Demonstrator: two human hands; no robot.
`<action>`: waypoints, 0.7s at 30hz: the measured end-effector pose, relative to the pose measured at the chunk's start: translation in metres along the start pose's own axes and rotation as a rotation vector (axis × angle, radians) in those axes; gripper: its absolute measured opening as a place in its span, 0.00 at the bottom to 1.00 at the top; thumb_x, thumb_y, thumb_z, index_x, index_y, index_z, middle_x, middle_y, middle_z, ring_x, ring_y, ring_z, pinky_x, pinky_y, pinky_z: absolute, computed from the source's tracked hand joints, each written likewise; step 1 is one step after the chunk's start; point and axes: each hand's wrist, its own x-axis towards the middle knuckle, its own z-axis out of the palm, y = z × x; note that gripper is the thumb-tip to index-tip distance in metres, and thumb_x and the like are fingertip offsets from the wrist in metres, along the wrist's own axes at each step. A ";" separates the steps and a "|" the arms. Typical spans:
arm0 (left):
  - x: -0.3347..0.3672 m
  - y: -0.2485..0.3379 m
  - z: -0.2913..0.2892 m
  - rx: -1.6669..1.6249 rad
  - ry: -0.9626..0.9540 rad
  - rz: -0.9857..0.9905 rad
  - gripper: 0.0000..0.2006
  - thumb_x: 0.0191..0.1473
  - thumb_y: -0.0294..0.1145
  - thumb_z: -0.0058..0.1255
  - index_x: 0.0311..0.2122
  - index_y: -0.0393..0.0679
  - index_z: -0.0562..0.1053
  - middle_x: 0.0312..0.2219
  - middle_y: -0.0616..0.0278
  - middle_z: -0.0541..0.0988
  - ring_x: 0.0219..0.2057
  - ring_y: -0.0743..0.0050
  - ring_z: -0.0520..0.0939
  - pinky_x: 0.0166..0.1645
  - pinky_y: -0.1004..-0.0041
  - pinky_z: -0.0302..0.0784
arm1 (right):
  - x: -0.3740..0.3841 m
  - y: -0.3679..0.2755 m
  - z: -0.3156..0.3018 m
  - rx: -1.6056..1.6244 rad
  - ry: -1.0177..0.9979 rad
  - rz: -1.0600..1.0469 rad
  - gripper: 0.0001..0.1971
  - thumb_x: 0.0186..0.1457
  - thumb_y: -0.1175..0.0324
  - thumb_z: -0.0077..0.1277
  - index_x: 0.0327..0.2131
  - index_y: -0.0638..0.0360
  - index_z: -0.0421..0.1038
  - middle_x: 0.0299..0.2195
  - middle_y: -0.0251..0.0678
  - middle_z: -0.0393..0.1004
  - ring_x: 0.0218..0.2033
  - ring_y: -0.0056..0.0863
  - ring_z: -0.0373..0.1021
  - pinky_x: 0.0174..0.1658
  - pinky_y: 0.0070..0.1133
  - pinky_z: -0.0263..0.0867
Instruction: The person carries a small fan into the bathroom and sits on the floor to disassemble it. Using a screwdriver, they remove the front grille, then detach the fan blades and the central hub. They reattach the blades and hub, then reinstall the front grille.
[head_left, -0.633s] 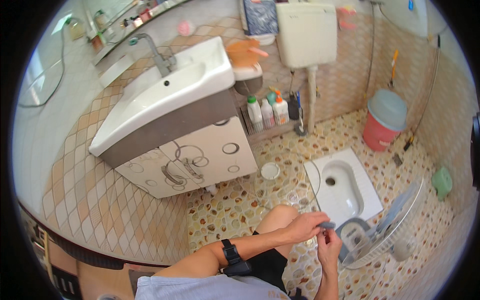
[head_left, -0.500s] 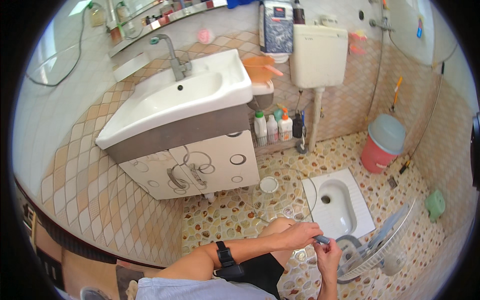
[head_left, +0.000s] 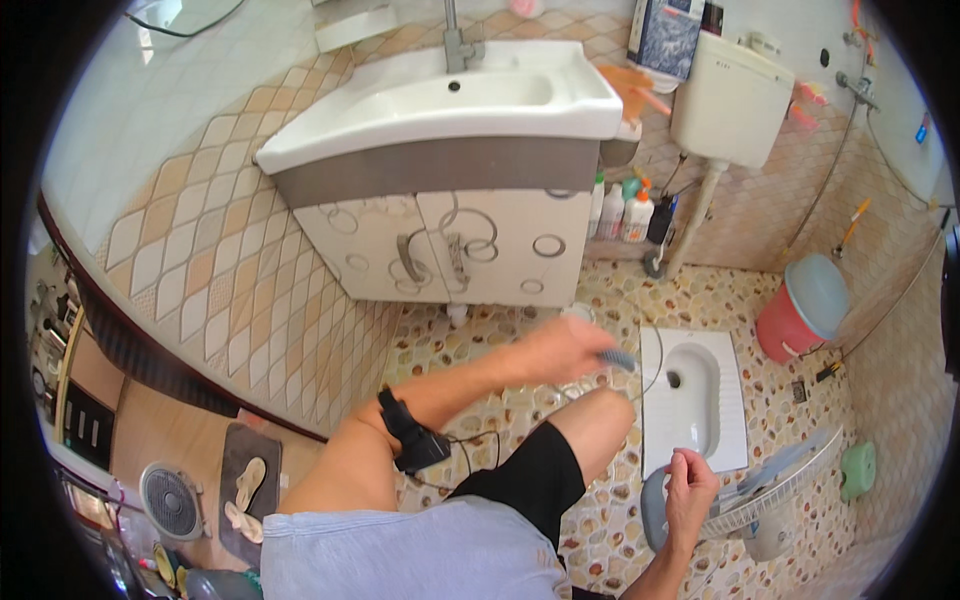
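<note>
My left hand (head_left: 565, 350), slightly blurred, reaches forward over the floor. It is closed around a short grey-blue ribbed handle (head_left: 617, 358), whose other end I cannot make out. Close to the squat toilet (head_left: 655, 400), my right hand (head_left: 690, 490) has its fingers curled and fingertips pinched together; whatever they may hold is too small to tell. Beside that hand an electric fan (head_left: 780, 485) shows blue-grey blades and a white wire cage. A grey curved piece (head_left: 654, 510) lies next to it. The round wire grille (head_left: 660, 360) on the floor is partly hidden behind my left hand.
A washbasin (head_left: 500, 115) on a patterned cabinet (head_left: 500, 250) stands ahead. Bottles (head_left: 637, 215) line a rack beside it. At right are a red bucket (head_left: 785, 328) with a blue-grey lid and a green stool (head_left: 858, 470). Slippers (head_left: 250, 485) and another fan (head_left: 172, 500) sit at left.
My hands have come apart. The left has moved forward and leftward with the grey-blue handle; the right has let go of it and stays near the fan. The view has turned leftward and down.
</note>
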 end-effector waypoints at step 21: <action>-0.402 -0.169 -0.007 -0.437 0.734 -1.567 0.08 0.59 0.32 0.54 0.37 0.37 0.75 0.27 0.59 0.81 0.20 0.73 0.82 0.18 0.74 0.69 | -0.029 0.083 0.004 -0.178 -0.271 0.232 0.11 0.63 0.67 0.54 0.41 0.66 0.77 0.27 0.28 0.74 0.25 0.13 0.66 0.27 0.14 0.63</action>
